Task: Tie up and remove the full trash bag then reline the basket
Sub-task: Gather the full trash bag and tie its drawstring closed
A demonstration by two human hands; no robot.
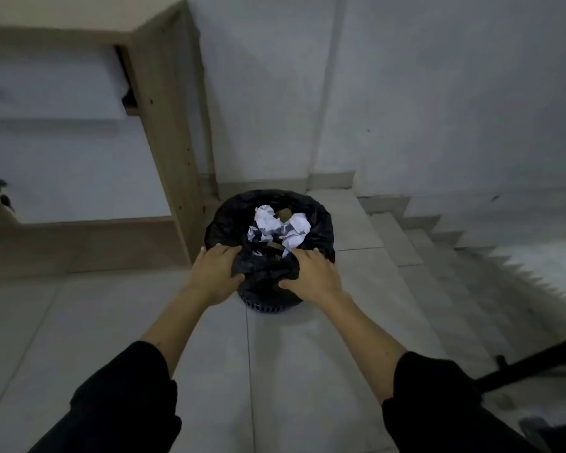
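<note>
Your left hand (pixel 214 273) is pinching the near edge of the shiny black plastic trash bag (pixel 321 230), thumb under and fingers over a fold of it. Pull that fold up and off the rim slowly, so the thin plastic is not tearing. The bag is sitting inside the round dark blue plastic basket (pixel 265 305), which is standing on the pale tiled floor (pixel 111 322) next to a light wooden cabinet (pixel 164 125). Crumpled white paper (pixel 275 225) is piling up high in the middle, so keep the edges lifting upward and nothing is spilling out. Your right hand (pixel 314 276) is gripping the same near edge, just beside the left one. Work both hands around the rim, gathering the plastic toward the middle for tying.
</note>
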